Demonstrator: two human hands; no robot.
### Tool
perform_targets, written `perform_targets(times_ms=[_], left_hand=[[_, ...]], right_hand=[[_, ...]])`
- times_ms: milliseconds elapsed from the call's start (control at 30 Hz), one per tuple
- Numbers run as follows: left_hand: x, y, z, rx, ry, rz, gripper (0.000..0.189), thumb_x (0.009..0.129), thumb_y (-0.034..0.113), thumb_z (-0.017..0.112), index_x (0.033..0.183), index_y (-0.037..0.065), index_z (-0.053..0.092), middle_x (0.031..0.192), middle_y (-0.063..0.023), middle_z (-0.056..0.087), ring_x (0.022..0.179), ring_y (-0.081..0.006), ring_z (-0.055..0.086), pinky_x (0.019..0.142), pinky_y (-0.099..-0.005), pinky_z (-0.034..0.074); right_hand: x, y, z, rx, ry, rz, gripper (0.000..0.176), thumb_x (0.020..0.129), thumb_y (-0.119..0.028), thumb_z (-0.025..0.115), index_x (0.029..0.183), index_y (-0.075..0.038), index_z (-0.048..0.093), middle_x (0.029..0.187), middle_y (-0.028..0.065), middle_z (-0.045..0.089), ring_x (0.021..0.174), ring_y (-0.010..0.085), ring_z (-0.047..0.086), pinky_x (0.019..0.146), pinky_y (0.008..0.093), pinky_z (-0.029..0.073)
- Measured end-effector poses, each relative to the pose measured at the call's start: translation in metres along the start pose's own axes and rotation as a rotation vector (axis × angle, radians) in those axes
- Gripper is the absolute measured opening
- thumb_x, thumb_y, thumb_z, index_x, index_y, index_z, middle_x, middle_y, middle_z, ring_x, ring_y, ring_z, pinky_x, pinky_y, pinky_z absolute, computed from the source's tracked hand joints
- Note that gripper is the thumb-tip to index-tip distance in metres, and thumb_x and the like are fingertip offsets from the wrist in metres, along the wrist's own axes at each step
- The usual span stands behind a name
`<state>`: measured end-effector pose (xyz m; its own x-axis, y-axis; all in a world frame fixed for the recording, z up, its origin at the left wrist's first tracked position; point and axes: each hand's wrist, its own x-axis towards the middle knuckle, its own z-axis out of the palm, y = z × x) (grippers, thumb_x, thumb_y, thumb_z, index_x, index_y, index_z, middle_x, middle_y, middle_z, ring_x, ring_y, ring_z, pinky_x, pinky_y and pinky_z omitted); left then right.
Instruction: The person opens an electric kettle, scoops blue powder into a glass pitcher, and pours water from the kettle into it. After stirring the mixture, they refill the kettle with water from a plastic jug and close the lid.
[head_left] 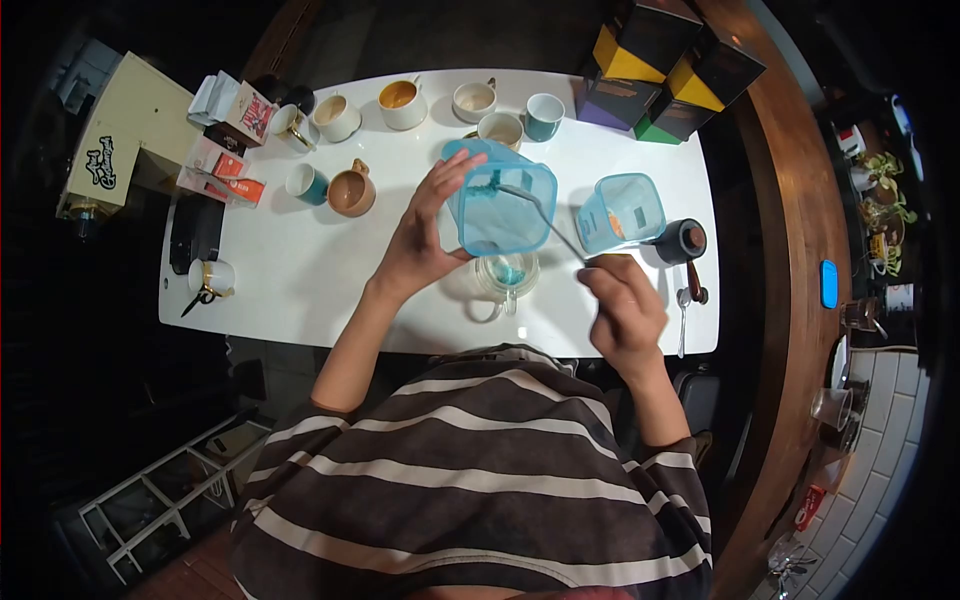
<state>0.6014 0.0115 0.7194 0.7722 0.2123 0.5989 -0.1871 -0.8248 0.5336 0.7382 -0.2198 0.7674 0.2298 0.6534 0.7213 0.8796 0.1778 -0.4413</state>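
Observation:
My left hand [432, 222] grips a translucent blue plastic container [510, 225] from its left side, tilted so that its mouth faces me. A little teal-coloured stuff [484, 190] clings inside it. In my right hand [625, 308] is the handle of a long metal spoon [548, 215], whose far end reaches into the container. Below the container stands a clear glass cup [508, 285] with some teal stuff at its bottom. To the right a second blue container [622, 212] holds something orange. Next to that one sits a black portafilter-like tool [682, 240] with a wooden part.
Several mugs stand along the back, among them a white mug [402, 104] and a brown mug [351, 190]. Dark boxes [640, 75] are stacked at the back right. Scissors [204, 298] lie at the left edge, a small spoon [683, 320] at the right. A blue lid [828, 284] rests on the wooden counter.

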Motion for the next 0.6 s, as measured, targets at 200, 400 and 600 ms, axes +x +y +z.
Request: perform_targets(times_ms=[200, 400, 600], left_hand=[[0.010, 0.011, 0.006, -0.077, 0.025, 0.117, 0.109, 0.063, 0.012, 0.090, 0.149, 0.024, 0.024, 0.151, -0.0139, 0.043, 0.141, -0.0395, 0.038, 0.116, -0.0532, 0.031], [0.016, 0.011, 0.014, -0.154, 0.047, 0.195, 0.109, 0.063, 0.009, 0.089, 0.149, 0.024, 0.024, 0.151, -0.0142, 0.042, 0.142, -0.0404, 0.036, 0.116, -0.0528, 0.032], [0.018, 0.019, 0.016, -0.107, -0.045, 0.070, 0.110, 0.061, 0.008, 0.089, 0.148, 0.025, 0.023, 0.152, -0.0127, 0.042, 0.143, -0.0394, 0.034, 0.117, -0.0507, 0.033]], right_hand=[[0.015, 0.009, 0.024, -0.145, -0.181, -0.088, 0.037, 0.070, 0.005, 0.065, 0.106, -0.004, 0.064, 0.093, 0.0098, 0.058, 0.078, 0.0250, 0.060, 0.058, 0.0355, 0.050], [0.012, 0.009, 0.037, -0.056, -0.119, 0.061, 0.038, 0.071, 0.008, 0.064, 0.107, -0.003, 0.063, 0.091, 0.0111, 0.058, 0.079, 0.0274, 0.061, 0.061, 0.0370, 0.051], [0.013, 0.010, 0.035, 0.206, 0.057, 0.392, 0.020, 0.086, 0.010, 0.058, 0.103, 0.001, 0.060, 0.085, 0.0134, 0.062, 0.071, 0.0254, 0.065, 0.062, 0.0336, 0.053]])
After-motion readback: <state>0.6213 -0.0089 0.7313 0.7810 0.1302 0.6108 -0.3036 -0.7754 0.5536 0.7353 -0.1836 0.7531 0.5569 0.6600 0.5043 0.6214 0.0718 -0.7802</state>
